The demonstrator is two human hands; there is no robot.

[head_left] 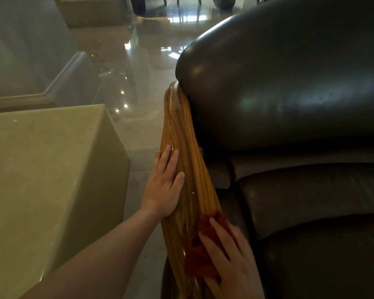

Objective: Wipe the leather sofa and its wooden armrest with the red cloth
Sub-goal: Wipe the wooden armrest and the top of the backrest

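Observation:
A striped golden wooden armrest (186,147) runs from the lower middle up to the dark leather sofa (289,83), whose rounded back cushion fills the upper right and whose seat cushions lie at the lower right. My left hand (165,186) lies flat on the armrest's left side, fingers spread, holding nothing. My right hand (229,260) presses the crumpled red cloth (200,255) onto the near end of the armrest; the cloth shows to the left of and beyond my fingers, partly hidden under the palm.
A beige stone side table (41,180) stands close to the left of the armrest, with a narrow strip of glossy tiled floor (138,100) between them. A pale wall with a baseboard is at the far left. Chair legs stand far back.

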